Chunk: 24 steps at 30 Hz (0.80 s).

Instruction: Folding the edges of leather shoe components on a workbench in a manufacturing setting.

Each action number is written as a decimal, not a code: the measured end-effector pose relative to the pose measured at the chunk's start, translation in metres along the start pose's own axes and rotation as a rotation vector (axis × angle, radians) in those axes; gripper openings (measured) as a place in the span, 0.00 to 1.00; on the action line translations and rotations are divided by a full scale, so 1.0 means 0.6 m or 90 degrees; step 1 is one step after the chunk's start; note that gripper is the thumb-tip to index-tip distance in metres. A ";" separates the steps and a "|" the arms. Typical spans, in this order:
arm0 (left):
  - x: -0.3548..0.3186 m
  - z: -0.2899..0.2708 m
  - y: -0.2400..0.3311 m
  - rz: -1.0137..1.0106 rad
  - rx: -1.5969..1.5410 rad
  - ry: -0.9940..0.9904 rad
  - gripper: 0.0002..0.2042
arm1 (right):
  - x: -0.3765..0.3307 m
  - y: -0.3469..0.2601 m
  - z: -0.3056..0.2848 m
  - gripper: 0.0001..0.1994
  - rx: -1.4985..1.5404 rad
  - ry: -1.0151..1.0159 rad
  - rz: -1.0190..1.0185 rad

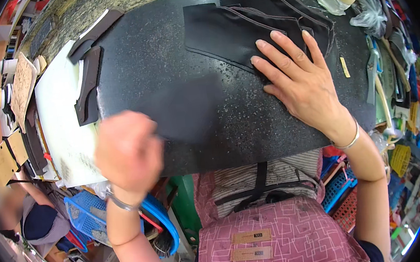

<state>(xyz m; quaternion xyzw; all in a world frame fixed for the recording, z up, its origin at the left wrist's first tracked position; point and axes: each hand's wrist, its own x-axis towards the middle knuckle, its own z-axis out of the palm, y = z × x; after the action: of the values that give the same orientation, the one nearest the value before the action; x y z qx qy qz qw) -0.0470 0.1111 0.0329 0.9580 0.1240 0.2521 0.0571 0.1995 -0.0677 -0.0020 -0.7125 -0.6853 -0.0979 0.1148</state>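
My left hand point(129, 150), smeared by motion, is closed over the left part of the black work surface point(133, 53). A dark flat piece point(188, 108), also blurred, reaches to the right from its fingers. Its kind is not clear, but it looks like a piece of leather. My right hand point(297, 76) lies with fingers spread on stitched black leather panels point(226, 32), which overlap at the far right of the surface. The fingertips rest on the near panel's lower right part.
Dark curved pieces point(89, 86) lie along a white board point(57, 99) at the left. A small yellowish strip point(345, 67) sits right of my right hand. Blue baskets point(85, 216) stand below the left side. Another person point(37, 216) is at the lower left. A clear plastic bag point(370, 17) hangs at the right.
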 end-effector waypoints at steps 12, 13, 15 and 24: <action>-0.057 0.054 0.111 -0.031 -0.112 -0.140 0.31 | -0.090 -0.084 -0.036 0.25 0.227 -0.091 0.026; -0.060 0.041 0.106 -0.122 -0.115 -0.193 0.33 | -0.098 -0.086 -0.020 0.23 0.297 -0.035 -0.041; -0.056 0.039 0.105 -0.208 -0.220 -0.200 0.33 | -0.103 -0.091 -0.010 0.22 0.368 0.021 -0.107; -0.085 0.038 0.114 0.179 -0.121 -0.096 0.04 | -0.078 -0.102 -0.011 0.19 0.412 -0.013 -0.063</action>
<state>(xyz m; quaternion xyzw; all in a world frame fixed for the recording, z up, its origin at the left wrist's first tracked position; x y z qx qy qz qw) -0.0644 0.0304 0.0010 0.9725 -0.0399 0.1955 0.1204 0.1365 -0.1122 -0.0076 -0.6058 -0.7157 0.1267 0.3235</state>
